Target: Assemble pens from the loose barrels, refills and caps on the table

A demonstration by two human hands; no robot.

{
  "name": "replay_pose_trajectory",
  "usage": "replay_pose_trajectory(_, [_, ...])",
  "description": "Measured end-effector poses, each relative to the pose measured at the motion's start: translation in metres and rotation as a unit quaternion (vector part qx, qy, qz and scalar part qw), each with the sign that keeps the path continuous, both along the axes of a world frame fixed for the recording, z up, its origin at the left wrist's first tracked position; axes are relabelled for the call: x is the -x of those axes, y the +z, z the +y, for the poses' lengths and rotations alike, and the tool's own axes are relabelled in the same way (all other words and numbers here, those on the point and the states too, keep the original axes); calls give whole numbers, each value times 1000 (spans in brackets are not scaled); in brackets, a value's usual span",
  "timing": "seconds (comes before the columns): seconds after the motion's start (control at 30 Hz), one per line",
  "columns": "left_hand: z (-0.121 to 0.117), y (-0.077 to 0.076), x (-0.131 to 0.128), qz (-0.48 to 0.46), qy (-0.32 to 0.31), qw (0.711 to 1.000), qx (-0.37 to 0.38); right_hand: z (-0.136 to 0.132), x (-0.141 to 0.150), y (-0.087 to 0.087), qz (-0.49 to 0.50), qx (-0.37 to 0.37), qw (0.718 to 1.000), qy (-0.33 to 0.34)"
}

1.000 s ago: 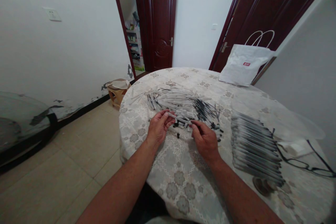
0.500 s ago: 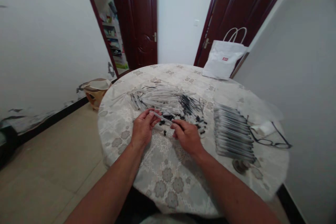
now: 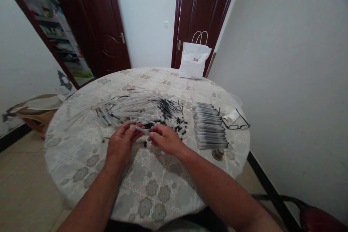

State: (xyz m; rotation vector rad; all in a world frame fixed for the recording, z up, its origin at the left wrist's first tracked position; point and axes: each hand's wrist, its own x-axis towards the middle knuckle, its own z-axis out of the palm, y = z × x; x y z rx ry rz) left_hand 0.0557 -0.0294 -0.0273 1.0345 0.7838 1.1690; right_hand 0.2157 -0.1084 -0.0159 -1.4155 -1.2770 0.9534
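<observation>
A slim, translucent whitish tube (image 3: pixel 141 129) spans the pinched fingertips of the left hand (image 3: pixel 119 145) and right hand (image 3: pixel 167 139), both gripping it just below and left of the frame's centre. The view has swung since half a second ago, shifting the white bag (image 3: pixel 190 71) toward upper centre; its red label's (image 3: pixel 195 59) characters are too small to read.

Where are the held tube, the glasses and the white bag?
Held tube (image 3: pixel 141 129), head view: middle of its shaft.
Glasses (image 3: pixel 239 127), head view: bridge between the lenses.
White bag (image 3: pixel 193 67), head view: front panel.
</observation>
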Motion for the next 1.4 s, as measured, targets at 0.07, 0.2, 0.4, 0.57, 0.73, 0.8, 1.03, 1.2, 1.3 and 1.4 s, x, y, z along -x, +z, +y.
replay_pose_trajectory(0.07, [-7, 2, 0, 57, -48, 997, -29, -8, -3, 12, -176, -59, 983, 2])
replay_pose_trajectory(0.2, [-12, 3, 3, 127, -50, 988, -74, -29, -26, 37, -408, -60, 910, 51])
replay_pose_trajectory(0.4, [-5, 2, 6, 145, 56, 986, -66, -71, -125, 56, -548, -49, 832, -70])
replay_pose_trajectory(0.57, [-7, 6, 5, 168, 60, 981, -81, -99, -200, 47, -622, 68, 771, -117])
replay_pose_trajectory(0.73, [-7, 5, 5, 181, 72, 977, -84, -102, -215, 31, -635, 127, 753, -116])
replay_pose_trajectory(0.8, [-5, 2, 6, 179, 81, 977, -80, -100, -214, 27, -636, 130, 752, -113])
replay_pose_trajectory(1.03, [-3, -1, 7, 162, 105, 979, -67, -97, -198, 29, -639, 88, 753, -131])
replay_pose_trajectory(1.2, [-1, -4, 6, 142, 113, 982, -47, -69, -138, 45, -600, 14, 798, -59])
replay_pose_trajectory(1.3, [0, -7, 7, 122, 123, 984, -35, -39, -93, 45, -579, 11, 815, 5])
replay_pose_trajectory(1.4, [2, -8, 7, 96, 137, 986, -26, -11, -57, 35, -578, 21, 815, 17])
